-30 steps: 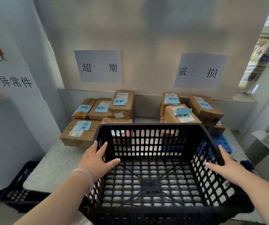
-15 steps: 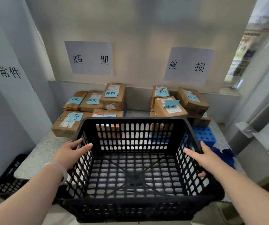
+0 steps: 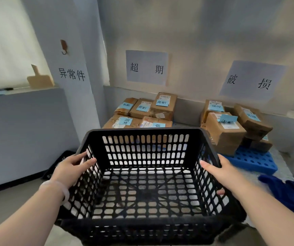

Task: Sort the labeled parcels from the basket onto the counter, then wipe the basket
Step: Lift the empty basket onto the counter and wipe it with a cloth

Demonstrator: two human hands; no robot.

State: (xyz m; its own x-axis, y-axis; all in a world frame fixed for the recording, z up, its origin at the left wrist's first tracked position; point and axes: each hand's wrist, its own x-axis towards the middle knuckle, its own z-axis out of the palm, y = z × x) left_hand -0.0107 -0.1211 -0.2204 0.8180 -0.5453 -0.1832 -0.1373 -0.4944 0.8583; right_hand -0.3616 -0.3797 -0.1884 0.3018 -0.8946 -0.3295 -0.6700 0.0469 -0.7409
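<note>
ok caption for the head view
Empty black basket gripped by left hand and right hand, labeled parcels sorted behind.

On ledge (image 3: 27,90): wooden board (image 3: 39,82) upright (markers (image 3: 0,89) beside); wall hook (image 3: 64,47) above; blue holed tray (image 3: 249,161) right.

Your black lattice basket (image 3: 142,131) is empty, near and centre before you. Behind it sit brown, blue-labelled cardboard boxes: the left parcels (image 3: 163,108) stacked far left, the right parcels (image 3: 224,134) stacked far right.
</note>
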